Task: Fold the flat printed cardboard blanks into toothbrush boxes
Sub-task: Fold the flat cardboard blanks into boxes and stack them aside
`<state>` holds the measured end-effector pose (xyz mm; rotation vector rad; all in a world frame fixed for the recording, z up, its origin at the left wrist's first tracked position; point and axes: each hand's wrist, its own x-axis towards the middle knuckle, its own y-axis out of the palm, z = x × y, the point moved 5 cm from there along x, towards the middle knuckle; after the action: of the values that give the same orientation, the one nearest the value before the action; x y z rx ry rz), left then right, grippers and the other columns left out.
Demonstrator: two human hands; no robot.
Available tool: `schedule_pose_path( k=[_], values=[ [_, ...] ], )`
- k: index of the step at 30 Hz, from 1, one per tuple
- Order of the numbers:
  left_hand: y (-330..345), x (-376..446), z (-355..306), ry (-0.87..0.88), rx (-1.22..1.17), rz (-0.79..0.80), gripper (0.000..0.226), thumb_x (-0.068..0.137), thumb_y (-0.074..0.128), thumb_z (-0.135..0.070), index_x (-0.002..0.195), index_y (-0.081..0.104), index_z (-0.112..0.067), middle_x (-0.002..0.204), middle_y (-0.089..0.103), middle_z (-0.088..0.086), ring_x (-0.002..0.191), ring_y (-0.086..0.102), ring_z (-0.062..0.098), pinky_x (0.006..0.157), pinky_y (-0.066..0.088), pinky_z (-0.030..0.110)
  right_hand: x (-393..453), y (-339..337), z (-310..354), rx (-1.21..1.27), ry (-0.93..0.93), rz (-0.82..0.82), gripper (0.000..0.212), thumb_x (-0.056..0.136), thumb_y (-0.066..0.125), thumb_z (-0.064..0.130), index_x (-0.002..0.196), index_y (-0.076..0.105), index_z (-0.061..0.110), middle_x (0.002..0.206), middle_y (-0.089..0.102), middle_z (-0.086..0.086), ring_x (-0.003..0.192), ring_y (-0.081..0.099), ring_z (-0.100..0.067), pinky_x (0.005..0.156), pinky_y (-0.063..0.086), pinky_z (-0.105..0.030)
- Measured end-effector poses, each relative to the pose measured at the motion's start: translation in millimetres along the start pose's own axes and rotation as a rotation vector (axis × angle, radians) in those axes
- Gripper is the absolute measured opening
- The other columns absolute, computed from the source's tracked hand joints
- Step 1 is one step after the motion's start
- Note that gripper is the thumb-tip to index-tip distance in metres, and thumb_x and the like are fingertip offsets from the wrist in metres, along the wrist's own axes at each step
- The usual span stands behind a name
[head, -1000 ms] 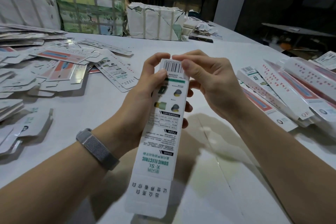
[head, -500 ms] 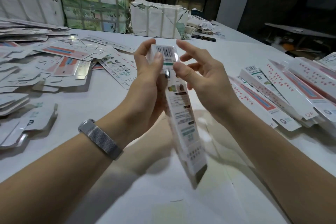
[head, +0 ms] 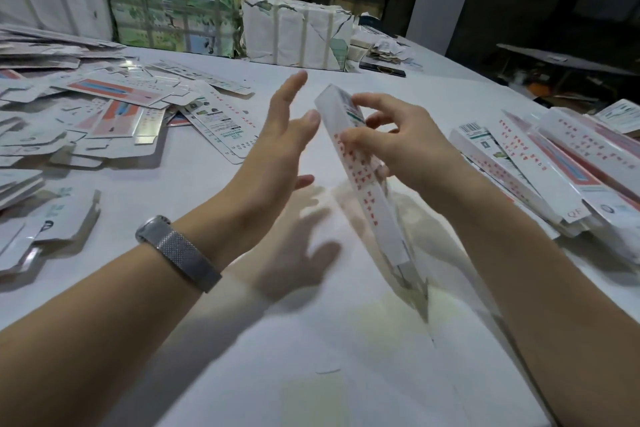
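White cardboard box (head: 363,180), folded into a long narrow sleeve, held above the worktop (head: 311,357) by the right hand (head: 398,146). Pinched near its upper end, thumb on the near face with red print, curled fingers (head: 363,102) over the top edge beside the barcode. Long axis tilted: upper end pointing away and slightly left, lower end slanting down toward the viewer and to the right, its tip blurred just over the white surface. Left hand (head: 277,149) just beside the box on its left, holding nothing, fingers straight and spread, palm turned toward the box, thumb tip close to the upper end without clear contact. Silver mesh wristband (head: 180,250) on the left wrist. Bare stretch of worktop below and between both forearms, broad and unobstructed. Scattered flat blanks (head: 104,114) heaped to the left, well apart from the hands. Row of finished boxes (head: 540,163) lying side by side at the right edge, near the right forearm. Strapped bundles (head: 298,31) standing along the far edge.
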<state>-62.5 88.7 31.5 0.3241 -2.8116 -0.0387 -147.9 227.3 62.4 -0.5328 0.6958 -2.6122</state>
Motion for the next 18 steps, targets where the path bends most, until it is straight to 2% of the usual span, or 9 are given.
schedule_pose_path(
  k=[3,5,7,9,11,12,14,16,18],
  values=[
    [-13,1,1,0.006,0.135,-0.091,0.022,0.083,0.048,-0.043,0.098,0.063,-0.05,0.107,0.064,-0.02,0.107,0.057,0.0,0.082,0.049,0.031,11,-22,-15,-0.133,0.09,-0.01,0.046,0.082,0.073,0.035,0.127,0.062,0.039,0.094,0.06,0.012,0.079,0.065,-0.01,0.058,0.047,-0.02],
    [-21,1,-1,0.026,0.256,-0.119,0.022,0.08,0.049,-0.037,0.093,0.066,-0.041,0.1,0.067,-0.018,0.101,0.06,0.0,0.084,0.049,0.03,14,-33,-23,-0.323,0.092,-0.018,0.049,0.08,0.074,0.036,0.127,0.061,0.04,0.092,0.057,0.015,0.073,0.06,-0.005,0.052,0.046,-0.018],
    [-32,5,-2,0.027,0.367,-0.167,0.021,0.078,0.05,-0.032,0.091,0.066,-0.039,0.099,0.069,-0.014,0.1,0.062,0.006,0.083,0.049,0.031,18,-37,-33,-0.561,0.11,0.03,0.054,0.077,0.075,0.038,0.129,0.061,0.036,0.1,0.057,0.009,0.079,0.056,-0.008,0.062,0.044,-0.024],
    [-45,13,0,0.025,0.496,-0.209,0.02,0.081,0.05,-0.029,0.092,0.063,-0.039,0.099,0.068,-0.01,0.096,0.062,0.009,0.078,0.048,0.029,20,-42,-47,-0.727,0.176,0.095,0.057,0.076,0.078,0.039,0.13,0.063,0.03,0.118,0.056,-0.003,0.096,0.056,-0.021,0.079,0.045,-0.031],
    [-58,26,9,-0.012,0.692,-0.21,0.023,0.09,0.05,-0.026,0.107,0.06,-0.039,0.109,0.067,-0.006,0.095,0.061,0.012,0.072,0.045,0.025,20,-54,-54,-0.77,0.24,0.07,0.056,0.075,0.081,0.038,0.128,0.064,0.027,0.131,0.051,-0.008,0.109,0.057,-0.027,0.092,0.048,-0.038],
    [-63,32,17,-0.047,0.827,-0.185,0.029,0.094,0.049,-0.027,0.12,0.057,-0.037,0.117,0.065,0.0,0.102,0.059,0.017,0.076,0.045,0.027,20,-59,-55,-0.785,0.252,0.037,0.056,0.075,0.081,0.038,0.127,0.064,0.027,0.133,0.049,-0.009,0.11,0.057,-0.029,0.094,0.049,-0.041],
    [-71,41,33,-0.145,1.132,-0.106,0.043,0.099,0.043,-0.036,0.142,0.042,-0.036,0.138,0.054,0.012,0.129,0.045,0.033,0.1,0.042,0.04,19,-64,-54,-0.849,0.24,-0.021,0.054,0.078,0.079,0.036,0.128,0.062,0.029,0.131,0.046,-0.006,0.111,0.055,-0.03,0.091,0.049,-0.042],
    [-77,42,46,-0.257,1.34,-0.054,0.048,0.099,0.035,-0.048,0.147,0.031,-0.045,0.153,0.037,0.011,0.143,0.023,0.04,0.113,0.028,0.051,18,-63,-52,-0.886,0.199,-0.067,0.053,0.08,0.076,0.033,0.13,0.058,0.031,0.127,0.043,-0.004,0.116,0.051,-0.03,0.089,0.046,-0.041],
    [-83,45,53,-0.339,1.421,-0.059,0.044,0.097,0.033,-0.054,0.14,0.037,-0.049,0.153,0.032,0.01,0.141,0.018,0.046,0.114,0.022,0.054,18,-60,-48,-0.885,0.151,-0.106,0.052,0.082,0.073,0.032,0.131,0.057,0.032,0.128,0.042,-0.004,0.117,0.05,-0.029,0.09,0.046,-0.042]
  ],
)
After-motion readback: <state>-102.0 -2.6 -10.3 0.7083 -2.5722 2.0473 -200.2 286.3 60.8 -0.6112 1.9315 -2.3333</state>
